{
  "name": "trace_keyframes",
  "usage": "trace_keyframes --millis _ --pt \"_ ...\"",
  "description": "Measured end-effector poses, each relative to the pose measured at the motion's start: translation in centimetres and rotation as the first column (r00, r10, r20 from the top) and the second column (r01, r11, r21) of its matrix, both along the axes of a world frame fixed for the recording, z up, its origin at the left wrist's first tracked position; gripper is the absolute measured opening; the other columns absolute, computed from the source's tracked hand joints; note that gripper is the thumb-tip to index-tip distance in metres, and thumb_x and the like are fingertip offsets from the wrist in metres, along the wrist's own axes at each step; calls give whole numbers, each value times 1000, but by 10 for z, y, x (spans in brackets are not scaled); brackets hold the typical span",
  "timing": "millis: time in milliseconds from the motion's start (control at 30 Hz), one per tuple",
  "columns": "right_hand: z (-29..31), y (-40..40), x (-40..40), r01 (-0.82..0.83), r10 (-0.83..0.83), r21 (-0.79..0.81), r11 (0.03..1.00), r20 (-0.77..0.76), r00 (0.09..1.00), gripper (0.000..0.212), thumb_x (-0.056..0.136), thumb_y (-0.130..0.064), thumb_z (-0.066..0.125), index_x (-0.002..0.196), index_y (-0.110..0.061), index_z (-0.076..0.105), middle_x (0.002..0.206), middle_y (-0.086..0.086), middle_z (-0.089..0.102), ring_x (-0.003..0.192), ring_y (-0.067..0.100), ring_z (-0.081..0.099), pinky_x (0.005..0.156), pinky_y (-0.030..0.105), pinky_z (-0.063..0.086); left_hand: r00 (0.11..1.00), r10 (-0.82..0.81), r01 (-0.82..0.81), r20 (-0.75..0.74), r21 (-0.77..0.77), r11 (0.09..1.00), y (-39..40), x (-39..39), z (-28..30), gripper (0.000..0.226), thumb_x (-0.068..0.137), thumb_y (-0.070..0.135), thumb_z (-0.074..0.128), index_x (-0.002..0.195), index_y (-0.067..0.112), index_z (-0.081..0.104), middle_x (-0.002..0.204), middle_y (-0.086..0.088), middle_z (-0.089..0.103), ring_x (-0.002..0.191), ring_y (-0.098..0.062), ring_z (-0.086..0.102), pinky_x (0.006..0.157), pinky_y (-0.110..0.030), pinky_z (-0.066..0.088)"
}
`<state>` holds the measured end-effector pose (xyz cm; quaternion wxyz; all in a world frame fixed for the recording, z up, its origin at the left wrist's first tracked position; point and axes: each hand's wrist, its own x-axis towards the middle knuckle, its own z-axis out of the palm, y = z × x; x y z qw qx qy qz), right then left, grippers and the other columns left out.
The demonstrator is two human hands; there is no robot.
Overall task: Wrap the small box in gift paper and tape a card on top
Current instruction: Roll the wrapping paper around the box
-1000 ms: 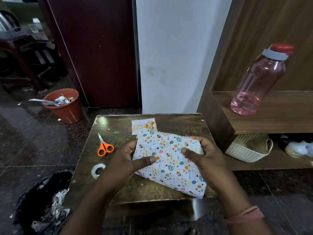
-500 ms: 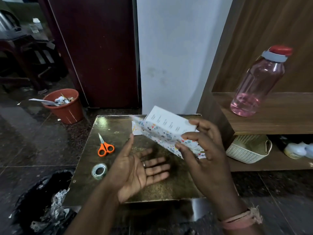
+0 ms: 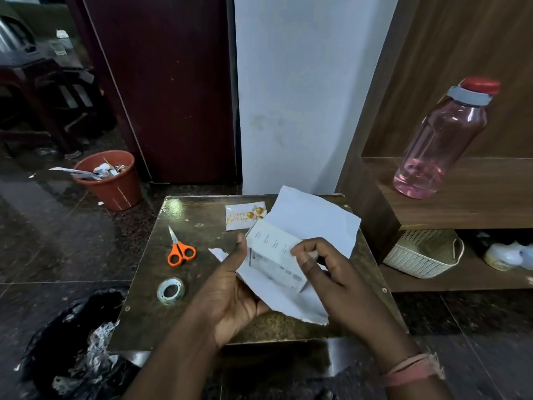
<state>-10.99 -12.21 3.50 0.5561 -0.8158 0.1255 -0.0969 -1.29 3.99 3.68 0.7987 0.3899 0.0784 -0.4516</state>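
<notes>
A small white box (image 3: 274, 255) with printed text lies on the gift paper (image 3: 314, 223), whose plain white underside faces up, held above the small table (image 3: 150, 313). My left hand (image 3: 233, 290) cups the paper and box from below, thumb up along the box's left edge. My right hand (image 3: 326, 267) pinches the box's right end with curled fingers. A "Happy Birthday" card (image 3: 245, 216) with gold balloons lies flat at the table's far edge. The clear tape roll (image 3: 170, 291) and orange scissors (image 3: 180, 249) lie on the table's left side.
A pink water bottle (image 3: 441, 145) stands on a wooden shelf (image 3: 476, 206) to the right, with a white basket (image 3: 424, 252) below it. On the floor are an orange-brown bin (image 3: 112, 183) at the far left and a black rubbish bag (image 3: 72, 350) near left.
The wrapped paper has come open. A second ago both hands pressed it on the table; then my right hand lifted it, and now both hands hold box and paper with the white side up.
</notes>
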Motion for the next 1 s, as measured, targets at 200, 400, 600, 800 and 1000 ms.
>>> trace_keyframes --millis 200,400,600,800,1000 --pt "-13 -8 5 152 -152 -16 988 24 988 27 94 -28 71 117 -38 58 117 -22 63 104 4 65 83 33 59 997 26 -33 67 103 994 3 2 -4 41 105 30 53 139 8 58 131 -18 70 120 -39 67 102 -62 52" --pt "-14 -20 11 259 -256 353 899 -55 965 13 104 -30 57 103 -26 69 101 6 74 82 27 72 67 51 62 934 7 -196 357 496 846 -1 -7 -18 19 105 28 59 117 16 67 96 -7 80 88 -24 75 82 -44 60" --pt "-24 -24 9 233 -194 289 929 -158 968 13 104 -29 57 103 -27 70 101 10 73 79 28 74 69 50 63 901 -85 -247 426 664 706 0 -7 -11 15 107 17 50 112 7 60 82 -18 69 40 -19 56 41 -26 48" --pt "-27 -20 9 187 -169 119 975 -153 974 13 102 -38 57 103 -37 69 99 -7 73 93 9 71 86 47 60 923 -15 -216 383 553 805 0 -9 -14 21 105 9 49 102 7 69 74 -10 78 60 -23 73 73 -47 64" --pt "-23 -20 9 191 -170 108 976 -180 969 18 104 -29 55 102 -34 72 95 -12 75 86 4 69 88 42 58 950 91 -225 298 456 861 1 -6 -13 22 104 0 45 104 3 67 75 -10 78 64 -21 76 55 -32 61"
